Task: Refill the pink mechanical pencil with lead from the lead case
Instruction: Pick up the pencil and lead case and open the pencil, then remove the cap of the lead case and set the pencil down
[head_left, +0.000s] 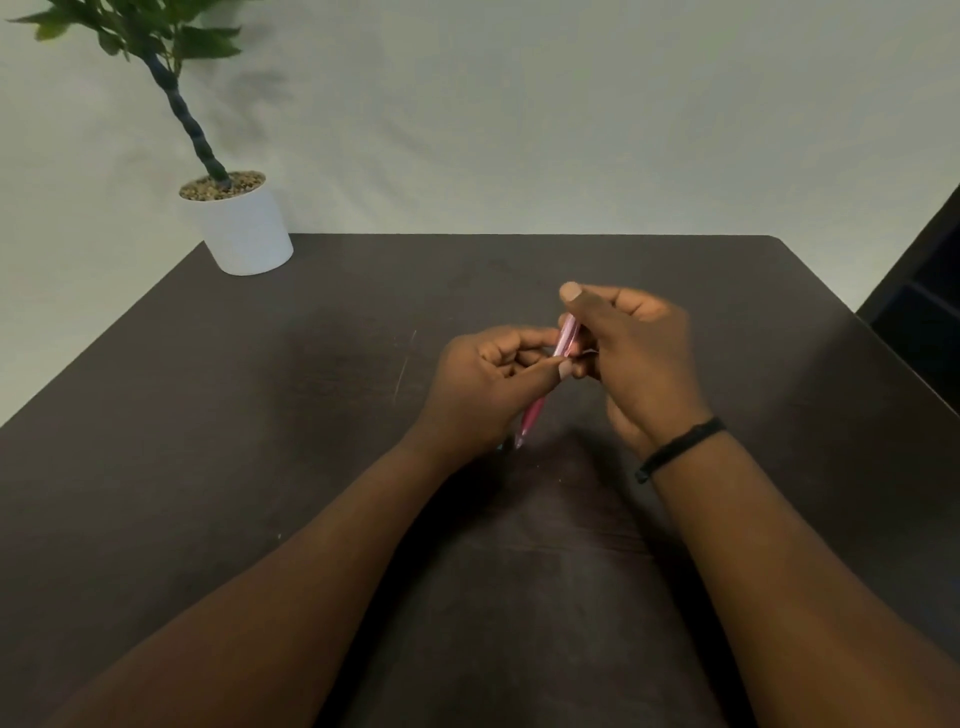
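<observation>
A pink mechanical pencil (534, 415) is held slanted over the middle of the dark table (260, 415), its tip pointing down toward me. My left hand (483, 384) pinches its barrel between thumb and fingers. My right hand (634, 358) closes around the pencil's upper end, thumb raised above it. A small bluish object peeks out under my left wrist beside the tip; I cannot tell what it is. The lead case is not visible.
A white pot (241, 228) with a green plant stands at the table's far left corner. A pale wall rises behind the table. A dark piece of furniture (924, 312) sits beyond the right edge. A black band circles my right wrist.
</observation>
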